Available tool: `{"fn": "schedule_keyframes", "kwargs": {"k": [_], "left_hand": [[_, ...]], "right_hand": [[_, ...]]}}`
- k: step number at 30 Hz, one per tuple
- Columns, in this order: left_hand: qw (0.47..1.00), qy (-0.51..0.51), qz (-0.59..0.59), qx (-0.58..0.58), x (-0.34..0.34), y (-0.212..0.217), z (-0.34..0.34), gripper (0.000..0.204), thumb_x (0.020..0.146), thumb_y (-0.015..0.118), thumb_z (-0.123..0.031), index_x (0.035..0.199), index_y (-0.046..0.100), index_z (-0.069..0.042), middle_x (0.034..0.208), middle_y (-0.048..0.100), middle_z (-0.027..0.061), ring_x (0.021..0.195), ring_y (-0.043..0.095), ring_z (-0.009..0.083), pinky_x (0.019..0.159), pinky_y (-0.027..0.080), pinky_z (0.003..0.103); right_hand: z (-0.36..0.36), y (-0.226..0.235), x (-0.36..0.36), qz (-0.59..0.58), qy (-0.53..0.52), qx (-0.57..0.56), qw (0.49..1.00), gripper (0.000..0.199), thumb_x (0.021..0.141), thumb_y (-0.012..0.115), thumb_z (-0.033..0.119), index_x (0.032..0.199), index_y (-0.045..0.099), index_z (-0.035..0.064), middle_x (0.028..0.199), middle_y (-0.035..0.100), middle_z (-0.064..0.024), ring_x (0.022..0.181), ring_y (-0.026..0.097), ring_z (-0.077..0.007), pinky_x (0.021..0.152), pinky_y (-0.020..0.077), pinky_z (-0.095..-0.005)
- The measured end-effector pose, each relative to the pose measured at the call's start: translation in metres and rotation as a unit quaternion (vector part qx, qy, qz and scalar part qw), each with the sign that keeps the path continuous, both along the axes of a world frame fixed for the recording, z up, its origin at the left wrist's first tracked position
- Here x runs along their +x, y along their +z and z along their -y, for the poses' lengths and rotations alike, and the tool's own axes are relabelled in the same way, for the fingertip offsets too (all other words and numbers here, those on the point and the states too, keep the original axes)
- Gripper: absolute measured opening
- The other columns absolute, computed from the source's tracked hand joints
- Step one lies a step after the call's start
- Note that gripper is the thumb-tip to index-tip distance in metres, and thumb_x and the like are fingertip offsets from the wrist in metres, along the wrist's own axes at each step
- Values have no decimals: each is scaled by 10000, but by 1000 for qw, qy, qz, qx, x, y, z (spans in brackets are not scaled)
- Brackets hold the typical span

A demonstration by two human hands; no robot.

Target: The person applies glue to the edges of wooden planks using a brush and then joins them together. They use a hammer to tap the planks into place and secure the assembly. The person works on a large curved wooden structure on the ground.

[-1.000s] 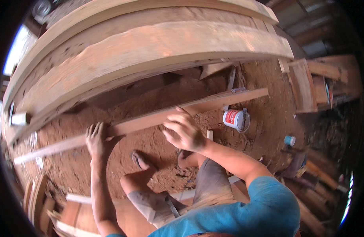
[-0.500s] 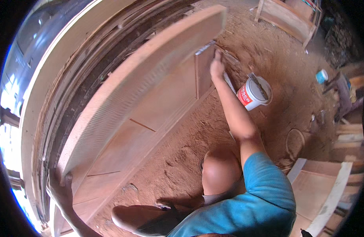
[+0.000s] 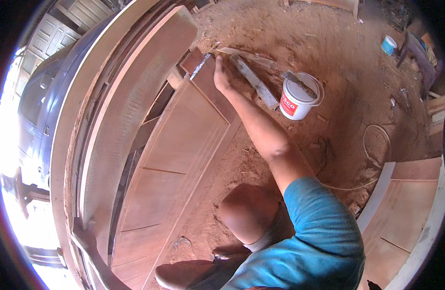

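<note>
My left hand (image 3: 86,237) is closed over the near end of a wide wooden board (image 3: 121,101), which stands on edge against a stack of boards. Beside that board, a brown wooden panel (image 3: 171,145) with grooves and thin dividing lines leans at a slant. My right hand (image 3: 222,77) grips the panel's far end at its right edge, next to a whitish strip (image 3: 200,66) on the corner. A dark gap separates the board from the panel. The fingertips of both hands are partly hidden.
A white bucket (image 3: 296,105) with a scraper (image 3: 299,83) across its lid stands on the dirt floor, beside a pale wood offcut (image 3: 254,79). Another grooved panel (image 3: 401,212) lies at lower right. A small blue-and-white tub (image 3: 389,45) sits far right. A blue vehicle (image 3: 43,116) is behind the stack.
The wide board has swung left and more upright, away from the panel, opening a gap between them. My left hand stays on the board, my right on the panel. The view has shifted.
</note>
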State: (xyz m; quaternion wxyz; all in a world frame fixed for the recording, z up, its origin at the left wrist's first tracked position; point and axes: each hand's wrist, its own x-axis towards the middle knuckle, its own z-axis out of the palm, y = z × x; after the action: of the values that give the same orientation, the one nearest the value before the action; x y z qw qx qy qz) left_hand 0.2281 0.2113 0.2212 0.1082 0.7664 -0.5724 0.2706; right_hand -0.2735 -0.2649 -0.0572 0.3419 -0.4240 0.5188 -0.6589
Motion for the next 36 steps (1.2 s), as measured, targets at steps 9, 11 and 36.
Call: {"fn": "schedule_keyframes", "kwargs": {"k": [9,11,36], "left_hand": [[996,-78,-33,5,31,-25,21,524,875,797,-371,1134,681,69,936,724,228,828,666,307,796,528,440],[996,-80,-33,14,30,-28,18,513,895,794,-307,1199,669,86,1010,728,242,898,683,319,859,527,440],[977,96,-145,123,-76,-21,7,655,690,931,-388,1221,711,-74,1069,745,166,931,708,348,812,543,445]], "right_hand": [[0,9,-8,-4,-41,-15,999,899,1042,255,689,1562,332,-40,1625,313,-295,1524,276,-428,1261,207,-456],[-15,19,-5,1,9,18,1000,897,1041,248,691,1569,318,-31,1622,314,-299,1514,287,-446,1256,212,-472],[-4,22,10,-138,-153,3,979,633,1055,366,490,1325,563,-48,1387,546,-281,1291,525,-401,1110,394,-483]]}}
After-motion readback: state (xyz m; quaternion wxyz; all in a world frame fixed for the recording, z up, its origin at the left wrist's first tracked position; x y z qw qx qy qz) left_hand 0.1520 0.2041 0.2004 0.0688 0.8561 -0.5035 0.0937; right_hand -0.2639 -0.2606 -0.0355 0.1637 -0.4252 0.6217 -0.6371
